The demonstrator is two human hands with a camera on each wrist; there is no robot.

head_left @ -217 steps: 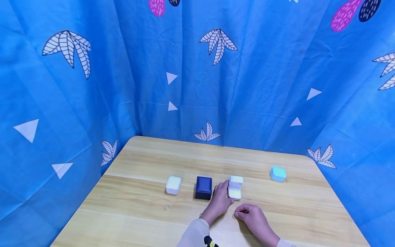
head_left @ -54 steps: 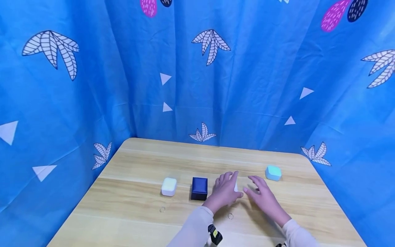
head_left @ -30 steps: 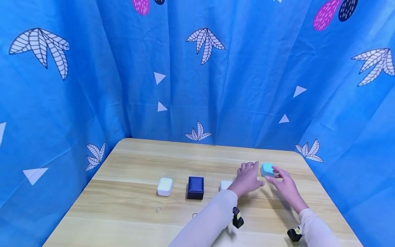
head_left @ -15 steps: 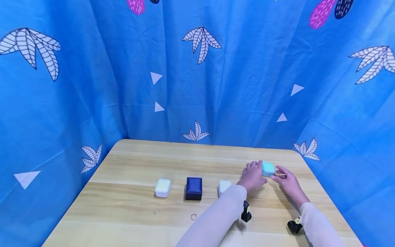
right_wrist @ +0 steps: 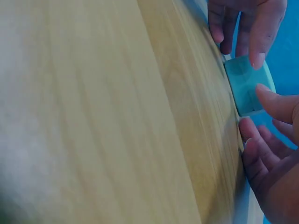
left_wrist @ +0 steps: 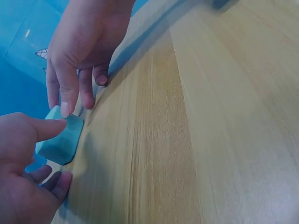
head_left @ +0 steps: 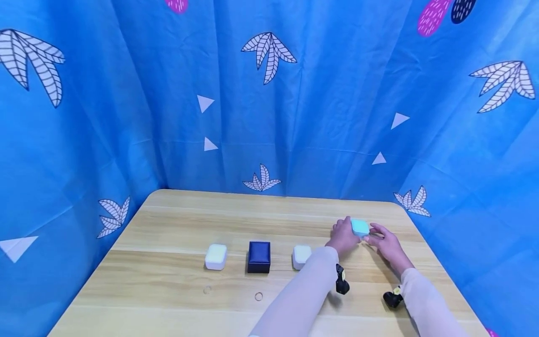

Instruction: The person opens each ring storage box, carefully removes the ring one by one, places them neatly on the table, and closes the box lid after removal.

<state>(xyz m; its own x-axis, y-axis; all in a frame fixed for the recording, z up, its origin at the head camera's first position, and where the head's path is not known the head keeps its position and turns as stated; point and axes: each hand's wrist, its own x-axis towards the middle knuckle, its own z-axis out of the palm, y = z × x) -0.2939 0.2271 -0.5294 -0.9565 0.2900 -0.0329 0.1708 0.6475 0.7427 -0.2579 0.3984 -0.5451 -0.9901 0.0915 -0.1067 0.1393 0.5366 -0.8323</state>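
A closed turquoise ring box [head_left: 360, 227] stands on the table's back right, between my two hands. My left hand [head_left: 344, 236] grips its left side, the thumb laid on the box's near face in the left wrist view. From the right, my right hand [head_left: 388, 245] holds the box, with its thumb [right_wrist: 275, 103] pressed on the near face. The right hand's other fingers lie beside the box and are partly hidden. Two rings lie nearer the front: a pale ring [head_left: 207, 290] and a gold-toned ring [head_left: 258, 296].
In a row left of my hands stand a white ring box [head_left: 216, 257], a dark blue ring box [head_left: 258, 257] and another white ring box [head_left: 302, 256], all closed. My left sleeve [head_left: 301, 295] crosses the table's front. A blue curtain [head_left: 269, 117] hangs behind.
Earlier my right hand held a ring beside the open right white box; the ring was let go on the table and that box shut. Both hands have moved right, onto the turquoise box.
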